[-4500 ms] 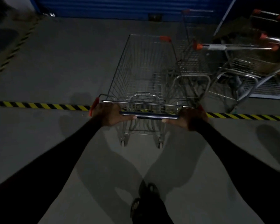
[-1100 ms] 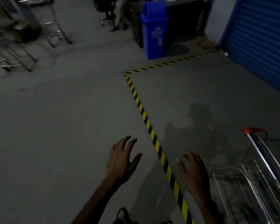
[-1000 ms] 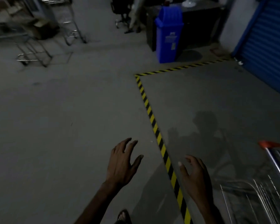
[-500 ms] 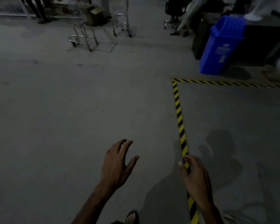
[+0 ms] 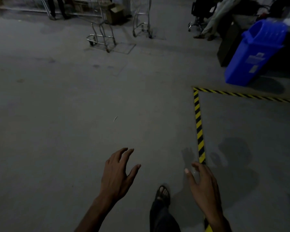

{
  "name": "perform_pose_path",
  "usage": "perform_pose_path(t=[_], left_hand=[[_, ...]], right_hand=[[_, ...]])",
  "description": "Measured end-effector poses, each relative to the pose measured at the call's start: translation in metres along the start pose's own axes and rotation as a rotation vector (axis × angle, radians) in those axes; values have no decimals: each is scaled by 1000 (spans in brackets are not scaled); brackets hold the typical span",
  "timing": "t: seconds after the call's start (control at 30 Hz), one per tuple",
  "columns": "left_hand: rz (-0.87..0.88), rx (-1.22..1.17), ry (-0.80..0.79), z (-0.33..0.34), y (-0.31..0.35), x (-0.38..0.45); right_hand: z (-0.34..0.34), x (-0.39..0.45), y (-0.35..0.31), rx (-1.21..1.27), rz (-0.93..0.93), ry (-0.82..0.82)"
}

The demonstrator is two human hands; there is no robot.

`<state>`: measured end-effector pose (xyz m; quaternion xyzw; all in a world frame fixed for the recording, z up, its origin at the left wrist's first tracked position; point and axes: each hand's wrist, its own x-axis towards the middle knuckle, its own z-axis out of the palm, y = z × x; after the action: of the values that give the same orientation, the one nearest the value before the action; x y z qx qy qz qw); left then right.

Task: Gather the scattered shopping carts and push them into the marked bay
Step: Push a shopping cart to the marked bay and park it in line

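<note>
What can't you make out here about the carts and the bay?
- Left cart: head view, basket dim and blurred, contents unreadable.
- Right cart: top edge cuts off its handle.
- Bay tape: runs off the right edge; bay's extent unseen.
- Bin label: too small to read.

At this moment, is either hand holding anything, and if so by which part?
Nothing is held. The left hand and the right hand both hang over the floor with fingers loosely spread, touching nothing. The nearest cart stands far ahead.
</note>
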<state>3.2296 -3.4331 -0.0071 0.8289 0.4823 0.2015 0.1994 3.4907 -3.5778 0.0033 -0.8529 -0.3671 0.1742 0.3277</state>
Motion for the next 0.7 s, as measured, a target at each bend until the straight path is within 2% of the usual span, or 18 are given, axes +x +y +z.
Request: perform_pose_path(t=[0.43,0.7], left_hand=[[-80,59,64,20,12,190],[-180,48,115,29,5,276]], right_hand=[[31,233,-50,94,-93,-63],[44,350,-84,40,-178,-131]])
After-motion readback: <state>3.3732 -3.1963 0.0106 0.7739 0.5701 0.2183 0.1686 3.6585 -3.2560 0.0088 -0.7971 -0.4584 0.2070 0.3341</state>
